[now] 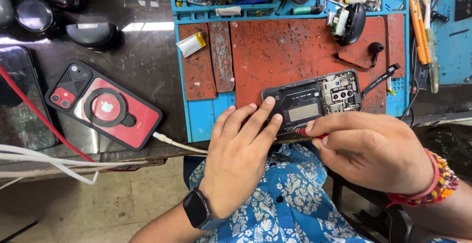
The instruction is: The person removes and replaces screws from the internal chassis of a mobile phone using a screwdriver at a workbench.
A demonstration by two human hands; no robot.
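Observation:
An opened smartphone (314, 98) with its back removed lies on the blue repair mat (201, 120), its circuit board and camera modules showing at the right end. My left hand (241, 154) rests flat on the phone's left end, fingertips pressing its lower edge. My right hand (368, 147) pinches a small red-handled tool (306, 133), its tip at the phone's lower edge near the middle. A dark smartwatch sits on my left wrist, and red bead bracelets on my right wrist.
A red phone in a black ring-holder case (103, 106) lies left of the mat with a white cable plugged in. A small silver battery (191, 44), a black earbud (376, 48), a flex cable (381, 78), orange pry tools (419, 21) and parts trays surround the work area.

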